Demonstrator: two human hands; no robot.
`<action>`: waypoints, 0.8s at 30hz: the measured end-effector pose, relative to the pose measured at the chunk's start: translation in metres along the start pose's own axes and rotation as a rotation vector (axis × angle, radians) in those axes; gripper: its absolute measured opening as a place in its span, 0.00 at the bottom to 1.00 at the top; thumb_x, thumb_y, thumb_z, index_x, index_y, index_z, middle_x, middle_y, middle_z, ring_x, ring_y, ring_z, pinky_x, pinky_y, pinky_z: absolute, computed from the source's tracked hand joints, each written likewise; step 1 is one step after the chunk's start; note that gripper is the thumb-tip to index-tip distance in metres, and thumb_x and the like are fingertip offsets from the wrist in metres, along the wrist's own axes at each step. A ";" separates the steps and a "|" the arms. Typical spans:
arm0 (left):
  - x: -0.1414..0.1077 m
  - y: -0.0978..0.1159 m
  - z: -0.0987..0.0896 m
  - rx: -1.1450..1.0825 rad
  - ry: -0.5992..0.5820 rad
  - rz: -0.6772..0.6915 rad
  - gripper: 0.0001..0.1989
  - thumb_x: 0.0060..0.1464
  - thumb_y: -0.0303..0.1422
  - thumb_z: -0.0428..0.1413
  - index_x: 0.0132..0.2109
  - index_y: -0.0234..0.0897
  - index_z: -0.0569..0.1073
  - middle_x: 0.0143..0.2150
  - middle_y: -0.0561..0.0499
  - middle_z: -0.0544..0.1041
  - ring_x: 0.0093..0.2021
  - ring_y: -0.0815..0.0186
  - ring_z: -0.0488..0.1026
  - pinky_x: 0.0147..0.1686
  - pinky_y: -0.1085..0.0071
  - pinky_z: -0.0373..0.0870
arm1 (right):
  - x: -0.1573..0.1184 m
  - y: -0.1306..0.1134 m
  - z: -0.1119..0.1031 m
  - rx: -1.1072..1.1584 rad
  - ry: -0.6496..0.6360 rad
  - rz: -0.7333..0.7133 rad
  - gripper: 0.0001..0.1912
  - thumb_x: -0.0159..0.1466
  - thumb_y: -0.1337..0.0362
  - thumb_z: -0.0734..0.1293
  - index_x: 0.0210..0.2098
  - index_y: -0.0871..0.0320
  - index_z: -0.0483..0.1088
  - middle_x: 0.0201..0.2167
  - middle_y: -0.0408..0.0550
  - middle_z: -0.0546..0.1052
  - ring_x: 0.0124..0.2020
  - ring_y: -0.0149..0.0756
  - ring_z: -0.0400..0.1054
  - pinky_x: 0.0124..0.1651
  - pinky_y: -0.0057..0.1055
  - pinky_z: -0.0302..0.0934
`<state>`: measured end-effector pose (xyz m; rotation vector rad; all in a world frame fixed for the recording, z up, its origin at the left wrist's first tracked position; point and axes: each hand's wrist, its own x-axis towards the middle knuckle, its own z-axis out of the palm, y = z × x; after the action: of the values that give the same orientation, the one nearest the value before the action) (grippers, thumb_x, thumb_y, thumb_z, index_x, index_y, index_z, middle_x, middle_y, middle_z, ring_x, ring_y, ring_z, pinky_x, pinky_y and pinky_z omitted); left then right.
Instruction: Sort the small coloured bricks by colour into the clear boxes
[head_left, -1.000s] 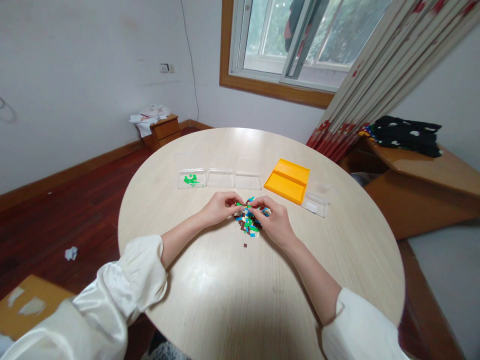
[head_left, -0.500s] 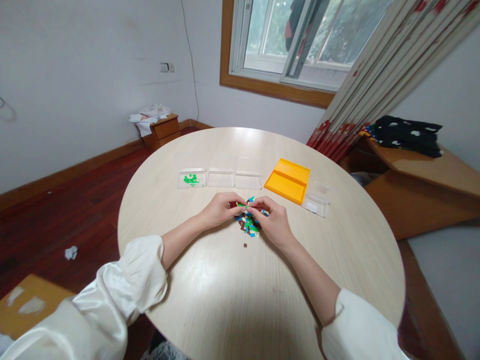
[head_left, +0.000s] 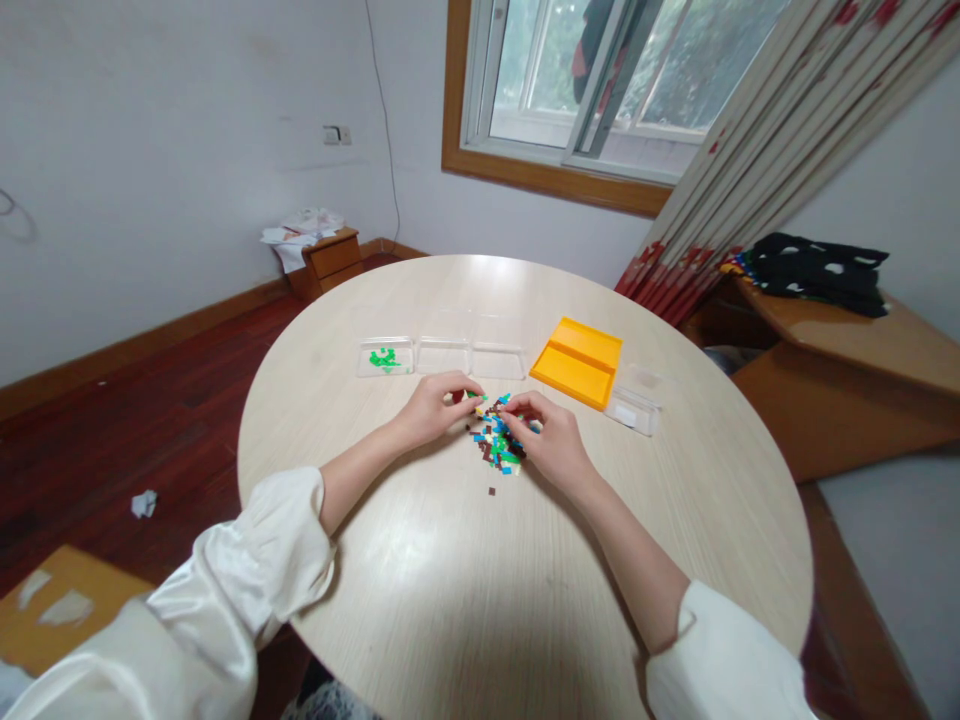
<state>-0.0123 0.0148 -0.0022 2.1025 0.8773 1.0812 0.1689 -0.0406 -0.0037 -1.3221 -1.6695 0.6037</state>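
A pile of small blue, green, brown and cream pieces (head_left: 496, 447) lies on the round table (head_left: 420, 600). At its upper left, my left hand (head_left: 442, 407) pinches a small green piece (head_left: 480, 396) between thumb and fingertips. My right hand (head_left: 547, 435) is over the pile's right side, its thumb and fingers closed at the pieces; what they hold, if anything, is too small to name. One brown piece (head_left: 492, 491) lies apart, below the pile. Beyond my left hand, a clear box (head_left: 385, 372) contains several green pieces (head_left: 384, 358).
Two more clear boxes (head_left: 442, 357) (head_left: 497, 363) stand beside the first. An open orange case (head_left: 576, 362) and a clear container (head_left: 632, 412) sit at the right. Behind are a window and a curtain (head_left: 720, 150).
My left hand has moved left and slightly up, away from my right hand, with the green piece at its fingertips. My right hand has barely moved.
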 end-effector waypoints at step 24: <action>0.011 -0.076 -0.081 0.775 0.348 -0.548 0.10 0.50 0.31 0.50 0.35 0.36 0.75 0.39 0.44 0.76 0.44 0.53 0.68 0.45 0.58 0.57 | -0.001 0.002 -0.012 -0.536 -0.330 -0.149 0.04 0.57 0.70 0.65 0.29 0.57 0.72 0.31 0.47 0.74 0.37 0.37 0.65 0.42 0.32 0.56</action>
<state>-0.0972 0.0858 -0.0152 2.0198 2.1683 0.8865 0.1805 -0.0426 0.0004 -1.5026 -2.2893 0.3012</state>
